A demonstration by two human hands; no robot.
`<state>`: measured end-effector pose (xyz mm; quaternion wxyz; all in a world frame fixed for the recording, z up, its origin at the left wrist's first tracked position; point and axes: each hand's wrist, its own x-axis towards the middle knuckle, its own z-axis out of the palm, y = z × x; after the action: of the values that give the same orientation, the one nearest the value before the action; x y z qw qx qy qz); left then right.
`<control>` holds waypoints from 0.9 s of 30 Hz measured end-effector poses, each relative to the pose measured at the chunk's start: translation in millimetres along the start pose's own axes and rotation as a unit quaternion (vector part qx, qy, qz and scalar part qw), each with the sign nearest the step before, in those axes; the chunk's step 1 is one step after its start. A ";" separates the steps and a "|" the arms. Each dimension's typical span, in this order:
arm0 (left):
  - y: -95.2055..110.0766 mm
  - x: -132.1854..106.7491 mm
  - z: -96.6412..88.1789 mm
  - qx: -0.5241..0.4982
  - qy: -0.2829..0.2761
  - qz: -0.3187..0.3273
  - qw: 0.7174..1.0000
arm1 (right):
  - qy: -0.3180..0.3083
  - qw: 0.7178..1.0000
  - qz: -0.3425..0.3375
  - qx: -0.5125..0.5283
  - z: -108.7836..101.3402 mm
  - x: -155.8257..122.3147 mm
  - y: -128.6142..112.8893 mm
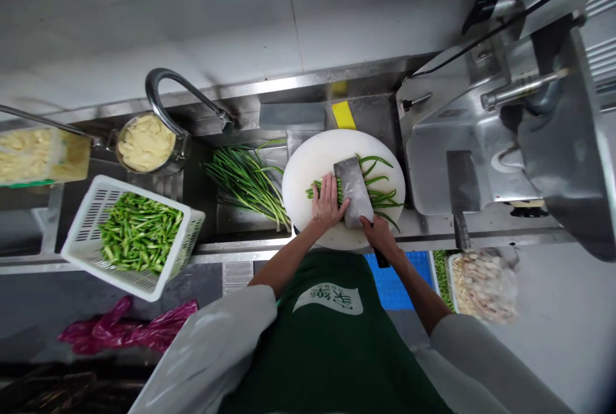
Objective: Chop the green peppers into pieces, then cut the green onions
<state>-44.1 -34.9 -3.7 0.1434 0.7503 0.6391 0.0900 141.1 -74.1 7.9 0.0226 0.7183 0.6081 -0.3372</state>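
A broad cleaver (356,190) lies across long green chili peppers (385,198) on the round white cutting board (312,156). My right hand (380,235) is closed around its dark handle. Flat on the board, left of the blade, my left hand (328,203) rests with its fingers stretched out over the peppers, its thumb near the blade. Whole peppers with curved tips stick out to the right of the cleaver. Shorter green pieces show at the left, partly hidden under my left hand.
Left of the board, green scallions (248,180) lie in the sink, under a curved faucet (166,74). A white basket (84,228) holds cut green peppers; a pot (147,141) holds pale slices. A slicing machine (452,138) stands at right, with another cleaver (462,186) beside it.
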 end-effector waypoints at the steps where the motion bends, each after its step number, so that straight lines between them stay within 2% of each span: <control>1: -0.3 0.2 0.1 0.002 -0.003 -0.001 1.000 | -0.002 1.000 0.005 -0.008 0.1 -0.5 -1.8; 7: -1.5 1.8 0.7 -0.005 -0.014 -0.010 1.000 | -0.008 0.999 0.030 -0.024 4.8 -4.4 -14.5; 16: -3.5 1.3 -2.3 -0.023 -0.019 -0.001 1.000 | -0.006 0.999 0.043 -0.012 8.5 -4.0 -47.3; 23: -8.8 2.7 1.8 -0.017 -0.015 0.012 1.000 | 0.041 0.997 0.066 -0.004 21.0 -1.4 -62.4; 27: -15.4 -7.3 -1.9 0.004 -0.011 0.024 1.000 | 0.039 0.998 0.043 0.031 15.7 -3.0 -62.1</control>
<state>-60.3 -39.7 -6.6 0.1447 0.7672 0.6193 0.0827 78.6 -67.5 20.7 -0.0085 0.7569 0.5662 -0.3261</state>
